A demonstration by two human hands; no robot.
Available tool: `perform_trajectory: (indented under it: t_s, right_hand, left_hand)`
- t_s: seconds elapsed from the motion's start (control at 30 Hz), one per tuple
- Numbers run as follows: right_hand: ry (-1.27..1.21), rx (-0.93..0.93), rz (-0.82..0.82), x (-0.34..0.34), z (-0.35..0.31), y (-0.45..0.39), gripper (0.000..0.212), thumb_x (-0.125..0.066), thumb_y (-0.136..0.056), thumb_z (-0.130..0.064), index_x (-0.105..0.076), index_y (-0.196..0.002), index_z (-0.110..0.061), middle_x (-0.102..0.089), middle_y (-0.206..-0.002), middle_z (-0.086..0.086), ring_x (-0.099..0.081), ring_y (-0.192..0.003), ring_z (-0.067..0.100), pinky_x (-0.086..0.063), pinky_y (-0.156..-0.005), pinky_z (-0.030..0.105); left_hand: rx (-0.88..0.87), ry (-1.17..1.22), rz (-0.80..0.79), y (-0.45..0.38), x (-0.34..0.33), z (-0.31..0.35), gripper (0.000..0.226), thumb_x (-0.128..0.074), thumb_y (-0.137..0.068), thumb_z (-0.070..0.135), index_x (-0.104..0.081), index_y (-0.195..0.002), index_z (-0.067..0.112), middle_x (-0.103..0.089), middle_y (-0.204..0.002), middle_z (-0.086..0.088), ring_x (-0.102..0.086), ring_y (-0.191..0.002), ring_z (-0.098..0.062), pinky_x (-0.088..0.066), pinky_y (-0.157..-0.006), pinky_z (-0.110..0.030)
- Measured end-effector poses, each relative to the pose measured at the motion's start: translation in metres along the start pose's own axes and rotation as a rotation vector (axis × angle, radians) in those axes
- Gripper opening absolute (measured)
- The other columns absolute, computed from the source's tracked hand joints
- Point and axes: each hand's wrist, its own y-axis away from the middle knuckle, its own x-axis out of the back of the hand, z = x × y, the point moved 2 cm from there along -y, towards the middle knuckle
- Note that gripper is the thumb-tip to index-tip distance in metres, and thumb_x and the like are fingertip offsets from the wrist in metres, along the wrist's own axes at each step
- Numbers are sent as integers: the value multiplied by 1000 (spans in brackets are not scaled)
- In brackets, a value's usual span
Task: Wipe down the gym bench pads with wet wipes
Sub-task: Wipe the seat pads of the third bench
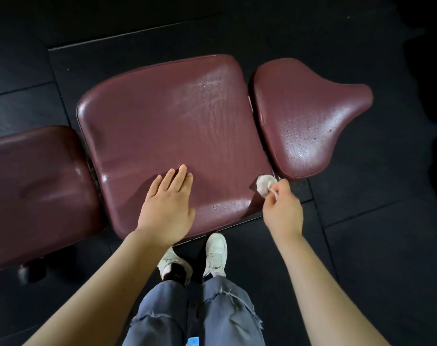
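Our left hand (166, 208) lies flat on the middle pad (167, 126); our right hand (282, 208) pinches a balled wipe (265, 184) at its corner, where it may skip the seam.

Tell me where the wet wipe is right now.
In the head view, the wet wipe is pinched in the right hand, at the near right corner of the middle pad.

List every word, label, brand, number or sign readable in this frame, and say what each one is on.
None can be read.
Middle pad, narrow seat pad and left pad: plain maroon surfaces, no lettering visible.
Wet wipe pinched in the right hand: no print.
Left hand lies flat on the middle pad.
White shoes: no logo legible.
Small blue patch at the bottom edge: too small and cut off to tell.
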Motion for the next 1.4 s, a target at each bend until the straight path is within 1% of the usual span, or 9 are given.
perform_trajectory:
  t_s: [0.2, 0.3, 0.43, 0.53, 0.7, 0.87, 1.13, 1.27, 1.4]
  right_hand:
    - [-52, 50, -71, -15, -16, 51, 16, -48, -94, -11, -36, -90, -21, -52, -69, -2, -49, -61, 25, -31, -56, 30]
    - [-65, 150, -131, -25, -42, 68, 9, -45, -93, -10, -43, -100, -15, -58, -74, 6, -55, -66, 33, -32, -56, 32]
    - [103, 277, -433, -23, -56, 95, 33, -41, -86, -1, -43, -118, -8, -67, -88, 15, -64, -81, 35, -38, -59, 33]
    - [27, 245, -554, -2, -49, 122, 18, -42, -90, -8, -50, -106, -13, -68, -94, 15, -64, -87, 36, -45, -65, 35]
    - [-341, 84, -400, 68, -38, 145, 9, -53, -92, -20, -56, -84, -21, -67, -82, -1, -61, -76, 19, -49, -68, 34]
    - [-492, 152, -251, 149, -44, 155, 12, -62, -90, -19, -64, -81, -27, -60, -86, -9, -55, -77, 2, -39, -66, 10]
    - [-756, 127, -197, 252, -76, 177, 10, -61, -90, -23, -67, -84, -29, -67, -77, -13, -59, -69, 2, -49, -63, 19]
    - [-940, 50, -150, 288, -88, 188, 14, -64, -89, -20, -70, -84, -32, -70, -81, -10, -64, -74, 2, -50, -63, 17]
    - [-1036, -74, -69, 313, -90, 192, 14, -66, -88, -20, -69, -76, -26, -68, -76, -10, -61, -68, 1, -49, -60, 17]
  left_hand:
    - [4, -101, -1, 0, -1, 2, 70, -45, -94, 33, -18, -157, 16, -5, -166, -1, -10, -152, -22, -7, -123, -40]
    - [-4, -102, -21, 1, 4, 0, 68, -45, -95, 32, -20, -156, 17, -7, -166, -1, -12, -152, -20, -7, -123, -40]
    - [-4, -94, -48, 23, 16, 3, 67, -48, -94, 28, -23, -155, 17, -11, -166, -2, -12, -152, -19, -7, -123, -39]
    - [-8, -85, -64, 54, 25, 15, 67, -50, -94, 28, -24, -155, 17, -11, -166, -2, -12, -152, -19, -7, -123, -39]
    - [-57, -61, -121, 100, 50, 41, 65, -47, -96, 28, -23, -156, 20, -10, -166, 1, -9, -152, -16, -5, -124, -37]
    - [-94, 309, -7, 137, 100, 83, 49, -48, -98, 22, -43, -147, 26, -35, -157, 7, -27, -146, -13, -17, -121, -32]
    - [-182, 723, 170, 180, 179, 146, 24, -58, -95, 21, -66, -116, 31, -65, -110, 24, -55, -101, 9, -39, -87, -8]
    - [-167, 910, 193, 192, 204, 158, 13, -62, -93, 20, -67, -98, 32, -70, -92, 16, -62, -82, 4, -43, -71, -8]
    - [-206, 932, 197, 192, 227, 170, 11, -62, -92, 18, -64, -88, 28, -69, -85, 10, -60, -74, -2, -42, -68, -9]
